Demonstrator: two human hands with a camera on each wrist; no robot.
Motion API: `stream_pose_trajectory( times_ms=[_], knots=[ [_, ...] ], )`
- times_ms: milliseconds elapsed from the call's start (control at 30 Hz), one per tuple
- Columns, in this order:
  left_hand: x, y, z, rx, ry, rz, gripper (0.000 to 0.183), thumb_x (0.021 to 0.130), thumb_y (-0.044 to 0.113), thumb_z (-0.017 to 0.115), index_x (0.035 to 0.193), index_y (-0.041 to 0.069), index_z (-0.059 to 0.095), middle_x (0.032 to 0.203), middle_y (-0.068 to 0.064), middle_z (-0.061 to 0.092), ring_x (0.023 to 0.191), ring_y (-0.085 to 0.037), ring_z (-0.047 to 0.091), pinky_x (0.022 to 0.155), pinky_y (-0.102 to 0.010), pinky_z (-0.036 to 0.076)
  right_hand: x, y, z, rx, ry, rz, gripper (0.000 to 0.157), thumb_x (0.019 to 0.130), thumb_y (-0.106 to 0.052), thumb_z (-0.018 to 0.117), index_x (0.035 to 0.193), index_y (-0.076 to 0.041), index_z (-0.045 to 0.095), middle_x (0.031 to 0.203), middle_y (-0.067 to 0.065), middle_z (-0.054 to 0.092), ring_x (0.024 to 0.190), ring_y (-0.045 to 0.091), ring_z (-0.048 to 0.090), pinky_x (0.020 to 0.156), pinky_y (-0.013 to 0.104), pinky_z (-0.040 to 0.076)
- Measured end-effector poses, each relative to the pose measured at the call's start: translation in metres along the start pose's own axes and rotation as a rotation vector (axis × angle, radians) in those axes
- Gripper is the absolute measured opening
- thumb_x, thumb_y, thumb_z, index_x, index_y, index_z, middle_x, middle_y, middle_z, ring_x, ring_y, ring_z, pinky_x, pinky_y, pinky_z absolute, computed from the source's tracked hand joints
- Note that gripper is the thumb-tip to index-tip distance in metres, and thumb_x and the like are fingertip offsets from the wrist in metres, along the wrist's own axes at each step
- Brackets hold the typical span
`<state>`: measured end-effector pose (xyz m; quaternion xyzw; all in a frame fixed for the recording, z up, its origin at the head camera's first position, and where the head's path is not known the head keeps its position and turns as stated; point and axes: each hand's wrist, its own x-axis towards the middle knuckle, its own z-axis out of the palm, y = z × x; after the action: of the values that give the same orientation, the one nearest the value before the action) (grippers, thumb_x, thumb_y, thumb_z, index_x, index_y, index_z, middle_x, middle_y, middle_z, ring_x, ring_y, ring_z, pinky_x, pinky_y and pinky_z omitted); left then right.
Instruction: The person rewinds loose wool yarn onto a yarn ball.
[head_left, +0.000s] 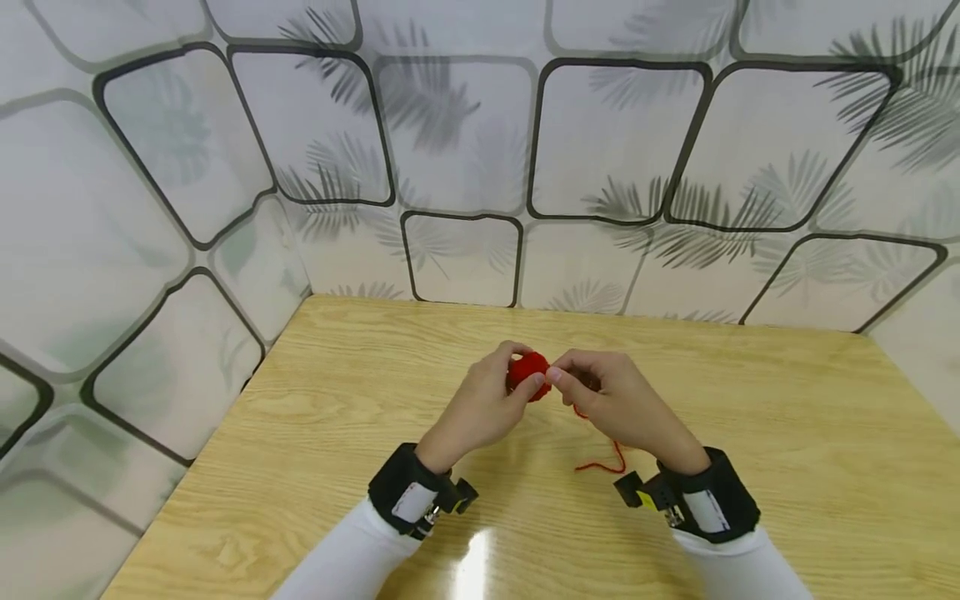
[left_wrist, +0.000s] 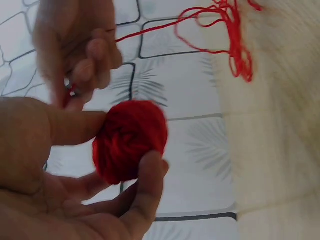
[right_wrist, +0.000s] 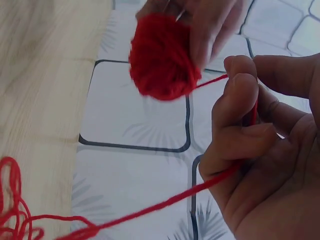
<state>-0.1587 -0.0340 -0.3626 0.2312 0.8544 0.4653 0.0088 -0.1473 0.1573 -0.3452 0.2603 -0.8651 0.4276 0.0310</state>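
Note:
A small ball of red yarn [head_left: 529,375] is held between the thumb and fingers of my left hand [head_left: 483,402], above the table. In the left wrist view the wound strands of the yarn ball [left_wrist: 131,140] show clearly. My right hand [head_left: 618,400] is close beside it, pinching the yarn strand [right_wrist: 212,81] between thumb and forefinger. From the ball the strand runs to that pinch, then passes through the curled fingers of the right hand [right_wrist: 240,145]. The loose yarn [right_wrist: 165,204] trails from there down to the table.
Tangled loops of red yarn [left_wrist: 235,40] lie on the light wooden table [head_left: 315,400]; in the head view the right hand partly covers them. Behind and to the left stand walls covered with patterned white paper [head_left: 465,258]. Each wrist wears a black band with a small camera.

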Motion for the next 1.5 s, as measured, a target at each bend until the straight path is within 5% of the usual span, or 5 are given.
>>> stream_pose_trajectory(
  times_ms=[367, 533, 800, 1100, 1500],
  knots=[
    [-0.004, -0.021, 0.000, -0.948, -0.003, -0.287, 0.048, 0.091, 0.030, 0.055, 0.131, 0.006, 0.042, 0.123, -0.017, 0.051, 0.103, -0.025, 0.055, 0.089, -0.035, 0.044, -0.019, 0.017, 0.034, 0.105, -0.153, 0.066, 0.019, 0.095, -0.037, 0.048, 0.088, -0.023, 0.059, 0.070, 0.005, 0.054, 0.055, 0.012, 0.047, 0.049, 0.027, 0.040],
    [-0.013, -0.019, -0.004, -1.136, -0.125, -0.316, 0.054, 0.089, 0.032, 0.059, 0.131, 0.002, 0.044, 0.130, -0.018, 0.046, 0.102, -0.024, 0.051, 0.090, -0.033, 0.042, -0.029, 0.036, 0.036, 0.201, -0.225, 0.093, 0.023, 0.096, -0.031, 0.046, 0.095, -0.011, 0.059, 0.070, 0.005, 0.053, 0.054, 0.014, 0.047, 0.047, 0.027, 0.040],
    [-0.028, -0.010, 0.005, -0.863, -0.412, -0.184, 0.043, 0.091, 0.027, 0.056, 0.128, 0.006, 0.049, 0.126, -0.013, 0.050, 0.105, -0.024, 0.056, 0.087, -0.037, 0.045, -0.021, 0.055, 0.019, 0.232, -0.284, 0.136, 0.018, 0.096, -0.022, 0.047, 0.094, -0.008, 0.059, 0.071, 0.011, 0.053, 0.055, 0.024, 0.048, 0.050, 0.030, 0.043],
    [-0.031, -0.010, 0.020, -0.206, -0.287, -0.066, 0.042, 0.091, 0.040, 0.054, 0.122, 0.013, 0.049, 0.104, -0.001, 0.056, 0.085, -0.013, 0.057, 0.066, -0.026, 0.049, 0.001, 0.032, -0.007, 0.099, -0.277, 0.112, 0.030, 0.092, -0.039, 0.051, 0.081, -0.012, 0.056, 0.062, 0.005, 0.046, 0.050, 0.017, 0.041, 0.047, 0.028, 0.036],
    [-0.018, -0.018, 0.017, -0.426, -0.066, -0.223, 0.042, 0.095, 0.029, 0.050, 0.134, 0.019, 0.039, 0.110, -0.012, 0.052, 0.091, -0.021, 0.058, 0.074, -0.035, 0.050, -0.003, -0.002, -0.013, 0.141, -0.230, 0.114, 0.025, 0.093, -0.035, 0.051, 0.090, -0.011, 0.056, 0.066, 0.006, 0.047, 0.053, 0.018, 0.042, 0.047, 0.029, 0.035]
  ],
)
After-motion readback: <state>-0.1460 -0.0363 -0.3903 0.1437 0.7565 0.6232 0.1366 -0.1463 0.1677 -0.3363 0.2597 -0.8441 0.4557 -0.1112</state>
